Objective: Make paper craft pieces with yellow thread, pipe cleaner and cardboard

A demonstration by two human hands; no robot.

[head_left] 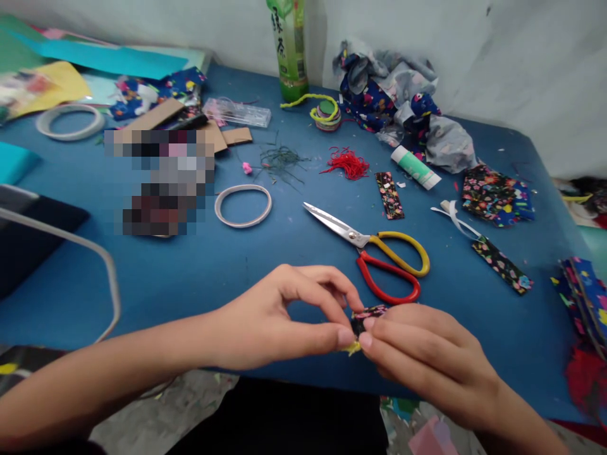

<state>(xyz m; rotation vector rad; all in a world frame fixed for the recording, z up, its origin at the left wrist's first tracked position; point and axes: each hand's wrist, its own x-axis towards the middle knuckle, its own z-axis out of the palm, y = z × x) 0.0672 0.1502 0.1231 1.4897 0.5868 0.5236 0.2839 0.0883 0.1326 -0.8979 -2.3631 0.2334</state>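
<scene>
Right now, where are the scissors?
In the head view, the scissors lie right of centre on the blue table, just beyond the right hand, below the short flowered strip.

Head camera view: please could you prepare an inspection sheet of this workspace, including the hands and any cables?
Surface: blue tabletop, scattered with small scraps.
Job's things: black floral fabric piece at the fingertips, with yellow material beside it; red-and-yellow-handled scissors lie just beyond.
Clutter: red thread pile, glue stick, crumpled floral fabric, green tea bottle.
Hands: right hand pinches the fabric piece; left hand has its fingertips at the opposite end, grip unclear.
Cables: one pale cable-like line at left; ends not visible.
Surroundings: pale wall behind, littered floor below.
</scene>
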